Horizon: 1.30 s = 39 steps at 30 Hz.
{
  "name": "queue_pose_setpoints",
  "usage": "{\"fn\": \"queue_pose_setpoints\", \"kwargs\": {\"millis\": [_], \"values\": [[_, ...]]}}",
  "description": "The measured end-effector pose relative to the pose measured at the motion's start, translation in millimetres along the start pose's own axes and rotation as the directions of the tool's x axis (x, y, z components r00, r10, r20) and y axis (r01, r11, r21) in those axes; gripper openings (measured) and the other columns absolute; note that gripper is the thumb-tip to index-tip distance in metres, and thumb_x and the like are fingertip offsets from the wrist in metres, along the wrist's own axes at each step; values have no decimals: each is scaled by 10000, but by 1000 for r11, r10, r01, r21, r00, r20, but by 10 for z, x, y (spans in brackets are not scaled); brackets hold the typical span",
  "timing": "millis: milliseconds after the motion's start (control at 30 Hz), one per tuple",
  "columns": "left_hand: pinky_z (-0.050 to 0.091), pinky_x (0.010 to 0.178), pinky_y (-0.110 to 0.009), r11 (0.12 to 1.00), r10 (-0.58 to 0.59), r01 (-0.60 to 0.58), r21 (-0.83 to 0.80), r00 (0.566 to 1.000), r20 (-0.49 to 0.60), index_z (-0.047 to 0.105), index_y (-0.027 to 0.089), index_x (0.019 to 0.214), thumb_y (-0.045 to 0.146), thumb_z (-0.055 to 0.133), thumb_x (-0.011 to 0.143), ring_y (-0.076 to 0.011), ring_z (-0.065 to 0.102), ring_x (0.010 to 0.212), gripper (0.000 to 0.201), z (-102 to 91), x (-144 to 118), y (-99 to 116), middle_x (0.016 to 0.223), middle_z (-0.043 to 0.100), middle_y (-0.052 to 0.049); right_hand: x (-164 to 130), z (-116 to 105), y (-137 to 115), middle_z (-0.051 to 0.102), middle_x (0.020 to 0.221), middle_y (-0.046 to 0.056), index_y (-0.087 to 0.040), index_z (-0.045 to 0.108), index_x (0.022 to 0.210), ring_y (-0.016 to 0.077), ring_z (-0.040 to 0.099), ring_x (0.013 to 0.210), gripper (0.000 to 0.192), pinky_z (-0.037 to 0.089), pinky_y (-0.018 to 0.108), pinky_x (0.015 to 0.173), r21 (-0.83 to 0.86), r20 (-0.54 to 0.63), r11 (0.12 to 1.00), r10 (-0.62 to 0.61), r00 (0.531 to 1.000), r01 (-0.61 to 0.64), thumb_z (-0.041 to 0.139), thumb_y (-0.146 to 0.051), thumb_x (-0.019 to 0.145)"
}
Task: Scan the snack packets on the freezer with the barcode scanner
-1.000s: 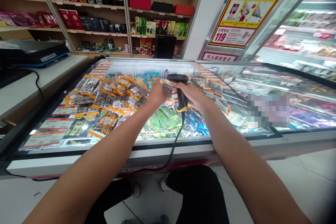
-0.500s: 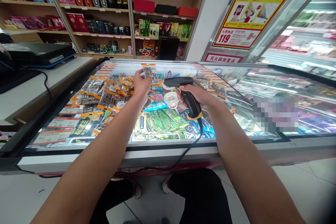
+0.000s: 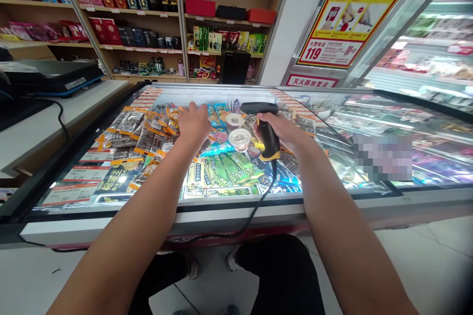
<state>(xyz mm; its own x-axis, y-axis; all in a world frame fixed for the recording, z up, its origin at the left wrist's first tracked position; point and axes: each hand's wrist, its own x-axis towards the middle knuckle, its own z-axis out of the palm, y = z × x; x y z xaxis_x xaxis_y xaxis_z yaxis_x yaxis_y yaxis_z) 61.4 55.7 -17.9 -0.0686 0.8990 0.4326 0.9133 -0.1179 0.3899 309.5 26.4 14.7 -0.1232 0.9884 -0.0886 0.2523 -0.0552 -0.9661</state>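
My left hand (image 3: 194,122) is palm down at the right end of a pile of small orange-edged snack packets (image 3: 148,133) on the glass top of a chest freezer. Its fingers are apart and bent downward; the tips are hidden, and no packet shows in it. My right hand (image 3: 279,130) is wrapped round the grip of a black and yellow barcode scanner (image 3: 269,140), held above the freezer with its head pointing left. Between the hands, two round tubs (image 3: 240,139) and green ice pop packs (image 3: 232,167) show through the glass.
The scanner's black cable (image 3: 254,211) hangs over the freezer's front edge (image 3: 236,209). At left stands a counter with a dark flat device (image 3: 51,76). Shelves (image 3: 148,12) of bottles and boxes line the back, and a second glass lid (image 3: 354,123) is at right.
The orange-edged packet that my left hand held up is out of sight; that hand has moved left and down onto the pile. The scanner has shifted slightly right, away from the left hand.
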Motion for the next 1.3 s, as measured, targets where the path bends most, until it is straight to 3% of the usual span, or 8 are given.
{"fn": "queue_pose_setpoints", "kwargs": {"millis": [200, 367, 633, 800, 900, 1000, 1133, 1300], "values": [[359, 1079, -597, 967, 199, -206, 148, 978, 58, 727, 165, 1096, 111, 563, 874, -455, 499, 1308, 281, -43, -214, 292, 1282, 613, -229, 119, -237, 206, 639, 616, 33, -250, 637, 855, 201, 559, 508, 377, 400, 323, 467, -187, -152, 963, 166, 974, -193, 766, -601, 817], [408, 1074, -582, 925, 367, -374, -58, 849, 380, 703, 161, 1193, 376, 549, 975, -420, 533, 1299, 343, 209, -558, 782, 1319, 643, -207, 154, -159, 138, 635, 626, 27, -237, 614, 850, 178, 550, 504, 328, 430, 306, 456, 72, -137, 992, 116, 984, -107, 709, -551, 852], [401, 1074, -592, 845, 535, -482, -233, 770, 348, 462, 265, 1586, 661, 424, 1000, -415, 515, 1317, 708, 523, -817, 1032, 1443, 498, -231, 279, -263, 84, 564, 541, 6, -247, 561, 843, 178, 581, 488, 484, 376, 269, 395, 354, -317, 917, -66, 946, 183, 601, -729, 854], [346, 1139, -592, 702, 705, -642, -307, 563, 432, 586, 379, 1499, 654, 423, 1009, -401, 465, 1395, 585, 436, -748, 877, 1491, 488, -184, 302, -286, 115, 579, 587, -4, -254, 533, 863, 165, 597, 509, 517, 415, 266, 417, 322, -406, 915, -98, 909, 243, 566, -770, 852], [374, 1126, -578, 652, 746, -690, -314, 508, 430, 643, 358, 1436, 602, 481, 1011, -380, 488, 1368, 517, 372, -693, 845, 1411, 573, -168, 300, -273, 111, 584, 598, -11, -249, 546, 880, 157, 600, 517, 518, 432, 259, 435, 324, -408, 913, -103, 907, 249, 595, -763, 849], [420, 1080, -555, 664, 742, -677, -316, 545, 392, 730, 258, 1283, 515, 510, 1025, -371, 553, 1289, 426, 300, -607, 822, 1277, 663, -167, 288, -253, 120, 594, 598, -13, -237, 577, 889, 141, 579, 504, 473, 435, 249, 441, 401, -389, 878, -93, 916, 260, 637, -706, 861], [436, 1057, -552, 807, 589, -528, -264, 689, 422, 738, 192, 1017, 390, 639, 975, -384, 567, 1274, 226, 261, -463, 705, 1213, 694, -143, 252, -201, 122, 577, 576, -17, -222, 624, 900, 123, 524, 468, 431, 397, 241, 425, 440, -345, 864, -90, 934, 246, 649, -651, 872], [528, 877, -380, 851, 484, -281, -443, 745, 458, 626, 177, 1124, 307, 734, 914, -256, 649, 1040, 270, 275, -311, 515, 1202, 673, -111, 179, -116, 59, 584, 619, -24, -236, 584, 871, 124, 559, 510, 359, 440, 242, 485, 450, -257, 872, -81, 963, 193, 690, -577, 840]]}}
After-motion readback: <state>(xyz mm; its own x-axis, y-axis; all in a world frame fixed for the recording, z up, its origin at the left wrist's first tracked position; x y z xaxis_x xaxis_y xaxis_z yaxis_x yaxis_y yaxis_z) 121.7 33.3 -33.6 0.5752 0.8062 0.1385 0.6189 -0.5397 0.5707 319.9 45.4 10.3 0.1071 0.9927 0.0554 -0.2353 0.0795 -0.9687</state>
